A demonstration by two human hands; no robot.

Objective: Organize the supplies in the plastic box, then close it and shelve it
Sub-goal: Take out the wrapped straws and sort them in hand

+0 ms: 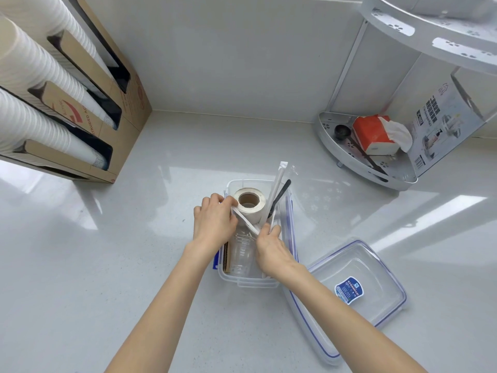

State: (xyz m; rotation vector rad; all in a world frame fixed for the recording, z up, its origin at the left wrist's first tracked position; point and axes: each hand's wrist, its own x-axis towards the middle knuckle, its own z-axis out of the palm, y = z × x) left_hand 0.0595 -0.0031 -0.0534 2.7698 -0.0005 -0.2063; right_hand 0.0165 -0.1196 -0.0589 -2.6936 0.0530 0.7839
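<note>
A clear plastic box [289, 211] stands open on the white counter, right in front of me. Inside it are a roll of white tape [250, 204], a clear plastic cup [242, 254] lying on its side, brown cardboard pieces [226, 257] along the left wall, and wrapped straws [278, 181] with a black spoon [281, 193] sticking up at the back right. My left hand [213, 220] and my right hand [270, 249] are both in the box, pinching the two ends of a flat white wrapped straw [246, 220]. The box's lid [349, 292] lies upside down to the right.
A cardboard dispenser [80, 103] with stacks of white paper cups stands at the left. A white corner rack [376, 162] at the back right holds a red tissue pack [373, 133], a black scoop and a printed card. Its upper shelf [441, 30] overhangs.
</note>
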